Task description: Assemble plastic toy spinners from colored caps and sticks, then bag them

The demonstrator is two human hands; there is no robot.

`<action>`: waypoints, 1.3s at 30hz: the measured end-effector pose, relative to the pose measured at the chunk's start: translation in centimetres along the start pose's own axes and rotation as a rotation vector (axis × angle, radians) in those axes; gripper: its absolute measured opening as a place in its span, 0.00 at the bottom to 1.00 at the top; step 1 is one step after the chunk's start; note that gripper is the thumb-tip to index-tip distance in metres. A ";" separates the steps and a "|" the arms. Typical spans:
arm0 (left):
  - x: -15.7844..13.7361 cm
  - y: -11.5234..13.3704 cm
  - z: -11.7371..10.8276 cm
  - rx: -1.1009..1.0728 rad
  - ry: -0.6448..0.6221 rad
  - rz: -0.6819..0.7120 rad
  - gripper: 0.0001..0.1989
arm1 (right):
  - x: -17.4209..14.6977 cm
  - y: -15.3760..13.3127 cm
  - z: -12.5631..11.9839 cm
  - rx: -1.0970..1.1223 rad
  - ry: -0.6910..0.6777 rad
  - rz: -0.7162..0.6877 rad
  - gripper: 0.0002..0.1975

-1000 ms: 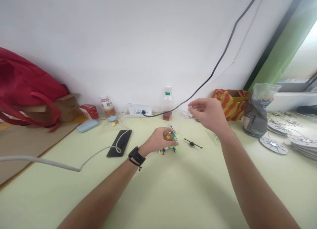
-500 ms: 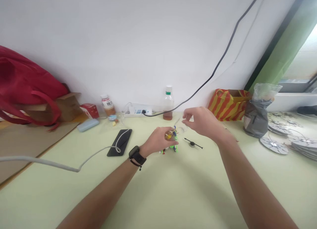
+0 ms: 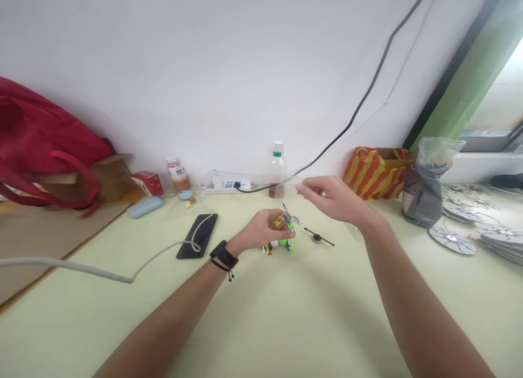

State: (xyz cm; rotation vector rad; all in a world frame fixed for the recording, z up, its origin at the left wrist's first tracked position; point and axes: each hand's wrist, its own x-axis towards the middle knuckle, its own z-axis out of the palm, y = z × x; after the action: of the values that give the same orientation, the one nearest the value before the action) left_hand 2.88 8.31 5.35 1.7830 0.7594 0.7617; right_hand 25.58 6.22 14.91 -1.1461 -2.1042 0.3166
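My left hand [image 3: 261,229], with a dark watch on the wrist, is closed round several small coloured arrow spinners [image 3: 281,223]. Yellow, blue and green pointers stick out past its fingers. Below the fingertips, more spinners [image 3: 283,242] in green, red and white touch the table; the hand partly hides them. My right hand [image 3: 327,195] is raised to the right, thumb and finger pinched together. A faint, see-through streak runs near its fingertips, but I cannot make out what it is. A black arrow spinner [image 3: 317,237] lies alone between and below the hands.
A phone [image 3: 198,236] with a grey cable lies at left. Behind stand a bottle [image 3: 278,168], a power strip [image 3: 229,183] and a labelled bottle [image 3: 178,174]. A striped bag [image 3: 378,171], a grey bag [image 3: 423,195] and round grey discs [image 3: 452,239] are at right.
My right hand has turned slightly, its fingertips shifting a little left. A blue pointer now stands out more plainly above my left hand, which has barely moved.
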 end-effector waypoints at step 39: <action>-0.2 0.2 1.2 0.154 0.020 0.017 0.15 | -0.7 -1.3 -0.9 -0.044 -0.006 -0.010 0.10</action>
State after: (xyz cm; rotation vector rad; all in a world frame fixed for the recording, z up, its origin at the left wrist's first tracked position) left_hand 3.70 7.44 5.12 1.9243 0.8362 0.7505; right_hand 25.66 4.83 15.92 -1.1605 -2.1312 0.2706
